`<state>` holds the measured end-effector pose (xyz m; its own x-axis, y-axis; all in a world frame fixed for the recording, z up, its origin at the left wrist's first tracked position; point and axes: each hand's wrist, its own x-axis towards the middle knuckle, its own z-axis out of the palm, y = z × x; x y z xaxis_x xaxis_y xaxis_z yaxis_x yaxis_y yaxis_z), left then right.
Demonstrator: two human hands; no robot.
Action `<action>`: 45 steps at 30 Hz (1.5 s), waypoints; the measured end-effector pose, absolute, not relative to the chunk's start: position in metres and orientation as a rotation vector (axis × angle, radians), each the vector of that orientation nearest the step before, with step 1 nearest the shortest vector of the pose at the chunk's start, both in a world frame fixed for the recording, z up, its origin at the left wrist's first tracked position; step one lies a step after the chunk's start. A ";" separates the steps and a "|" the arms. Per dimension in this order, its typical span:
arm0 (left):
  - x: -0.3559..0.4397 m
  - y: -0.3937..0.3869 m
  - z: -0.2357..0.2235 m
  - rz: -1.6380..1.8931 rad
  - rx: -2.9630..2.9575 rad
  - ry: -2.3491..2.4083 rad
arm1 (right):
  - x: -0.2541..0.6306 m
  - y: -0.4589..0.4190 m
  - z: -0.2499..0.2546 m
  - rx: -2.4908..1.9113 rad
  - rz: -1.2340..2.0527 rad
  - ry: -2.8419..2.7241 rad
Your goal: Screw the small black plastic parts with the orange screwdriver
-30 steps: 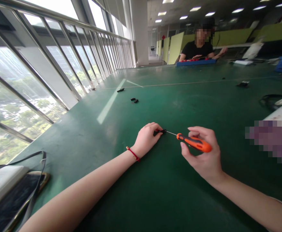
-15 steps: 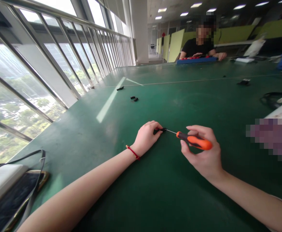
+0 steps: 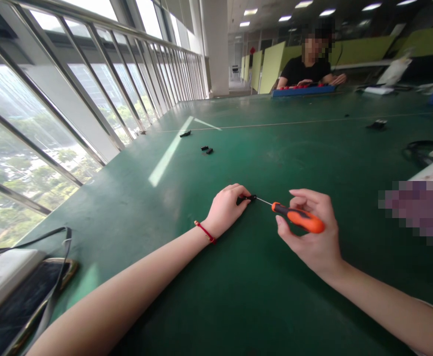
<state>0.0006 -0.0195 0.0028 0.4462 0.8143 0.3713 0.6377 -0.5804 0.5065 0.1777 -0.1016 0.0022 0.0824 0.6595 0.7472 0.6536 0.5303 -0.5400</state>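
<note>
Far to the left of the screwdriver (image 3: pixel 300 217), a white box-shaped device (image 3: pixel 11 272) overlaps a dark-screened phone (image 3: pixel 20 301) on the green counter (image 3: pixel 216 306). Beyond the screwdriver and to its left lie a slim black piece (image 3: pixel 186 134) and then a pair of small black pieces (image 3: pixel 209 151). Just left of the screwdriver's tip, the left hand (image 3: pixel 227 210), a red bracelet (image 3: pixel 204 232) at its wrist, pinches a small black part (image 3: pixel 252 198) in its fingers; the metal shaft reaches the part's right end. Well beyond the screwdriver, a person (image 3: pixel 305 71) in a black top is behind a blue tray (image 3: pixel 303 91). At the screwdriver's orange-and-black handle, the right hand (image 3: pixel 316 237) has thumb and forefinger spread around it; whether its other fingers grip it, I cannot tell.
</note>
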 end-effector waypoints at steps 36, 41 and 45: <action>0.001 -0.021 0.001 0.844 2.591 1.266 | 0.184 -0.097 0.004 -1.137 0.165 -1.602; 0.002 -0.021 0.002 0.842 2.560 1.311 | 0.183 -0.098 0.006 -1.122 0.136 -1.625; 0.003 -0.022 0.004 0.828 2.525 1.366 | 0.183 -0.100 0.009 -1.080 0.092 -1.666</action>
